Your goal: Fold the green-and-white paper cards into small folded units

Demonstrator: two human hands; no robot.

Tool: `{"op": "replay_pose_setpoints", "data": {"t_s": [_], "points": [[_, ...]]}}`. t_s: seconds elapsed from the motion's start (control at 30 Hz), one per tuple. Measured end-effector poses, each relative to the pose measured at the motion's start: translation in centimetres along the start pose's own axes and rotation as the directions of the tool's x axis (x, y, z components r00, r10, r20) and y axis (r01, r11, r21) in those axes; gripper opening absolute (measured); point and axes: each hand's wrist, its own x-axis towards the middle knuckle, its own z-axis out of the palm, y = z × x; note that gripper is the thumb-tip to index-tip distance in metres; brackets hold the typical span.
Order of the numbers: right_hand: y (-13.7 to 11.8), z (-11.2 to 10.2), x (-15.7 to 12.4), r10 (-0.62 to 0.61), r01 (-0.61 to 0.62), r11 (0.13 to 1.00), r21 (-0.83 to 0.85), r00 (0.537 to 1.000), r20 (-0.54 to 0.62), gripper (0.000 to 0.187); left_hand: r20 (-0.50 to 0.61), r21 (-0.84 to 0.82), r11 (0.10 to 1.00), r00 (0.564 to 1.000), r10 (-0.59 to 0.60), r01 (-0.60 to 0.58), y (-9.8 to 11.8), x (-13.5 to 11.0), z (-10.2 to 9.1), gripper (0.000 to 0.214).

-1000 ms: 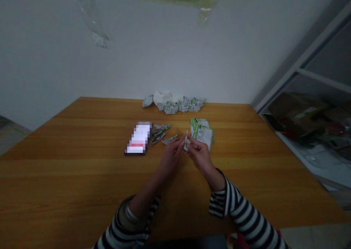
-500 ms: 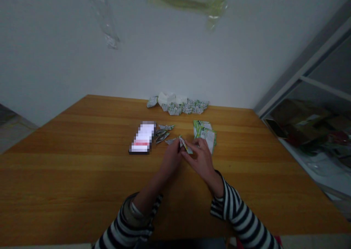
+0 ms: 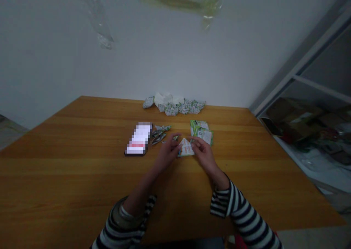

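Note:
Between my two hands is a folded paper triangle (image 3: pixel 186 148), white with printed text and a coloured lower edge. My left hand (image 3: pixel 167 154) grips its left side between thumb and fingers. At the opposite side, my right hand (image 3: pixel 204 153) pinches the paper's right edge. Just beyond my left hand lie several small folded paper pieces (image 3: pixel 159 135), one of them partly hidden by the fingers. Behind my right hand rests a loose stack of green-and-white printed paper sheets (image 3: pixel 203 134).
A phone (image 3: pixel 139 139) with a lit, blurred screen lies left of the folded pieces. Along the wall at the wooden table's (image 3: pixel 82 176) back edge sits a row of folded printed paper (image 3: pixel 185 107) with white material. Shelving with boxes (image 3: pixel 296 113) stands at the right.
The paper has turned from edge-on to showing a flat triangular face. My hands have moved slightly apart, one on each side. The camera view has shifted a little.

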Motion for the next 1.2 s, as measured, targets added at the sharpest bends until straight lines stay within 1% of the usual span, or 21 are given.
{"op": "replay_pose_setpoints", "data": {"t_s": [0.07,0.13,0.2,0.27,0.33,0.37,0.5,0.7,0.83,1.07,1.2], "points": [[0.0,-0.6,0.1,0.037,-0.039,0.999,0.033,0.997,0.063,0.025,0.042,-0.040,0.999,0.999,0.017,-0.016,0.3,0.1,-0.1,0.033],[-0.3,-1.3,0.2,0.039,-0.044,0.999,0.033,0.991,0.124,0.025,0.081,-0.028,0.999,0.996,0.034,-0.032,0.6,0.1,-0.2,0.030],[-0.8,-2.0,0.2,0.022,-0.026,0.999,0.020,0.980,0.199,0.034,0.138,-0.009,1.000,0.990,0.027,-0.026,1.0,0.2,-0.3,0.037],[-1.2,-2.6,0.3,0.013,-0.016,1.000,0.005,0.961,0.277,0.049,0.174,0.010,1.000,0.985,0.016,-0.018,1.2,0.2,-0.5,0.049],[-1.3,-3.0,0.3,0.009,-0.008,1.000,-0.003,0.944,0.331,0.057,0.169,0.026,0.999,0.985,0.015,-0.019,1.3,0.1,-0.6,0.055],[-1.3,-3.1,0.4,0.001,0.003,1.000,-0.010,0.938,0.346,0.057,0.160,0.032,0.999,0.987,0.013,-0.019,1.3,0.1,-0.7,0.053],[-1.3,-3.2,0.4,-0.047,0.072,0.996,-0.055,0.932,0.360,0.049,0.151,0.065,0.998,0.989,-0.001,-0.009,1.5,-0.1,-0.7,0.044],[-1.8,-2.6,0.3,-0.085,0.116,0.990,-0.076,0.938,0.335,0.046,0.082,0.033,0.997,0.995,-0.065,0.063,1.9,-0.1,-0.3,0.042],[-1.7,-2.5,0.3,-0.094,0.130,0.987,-0.091,0.941,0.325,0.046,0.051,0.025,0.996,0.995,-0.088,0.086,1.8,-0.1,-0.1,0.043],[-1.8,-2.5,0.3,-0.108,0.159,0.977,-0.141,0.942,0.319,0.045,0.028,0.042,0.996,0.997,-0.075,0.074,1.5,0.0,-0.1,0.041],[-1.7,-1.9,0.2,-0.111,0.150,0.983,-0.101,0.941,0.320,0.043,-0.047,0.095,0.992,0.996,-0.076,0.081,1.2,0.2,-0.2,0.030]]}}
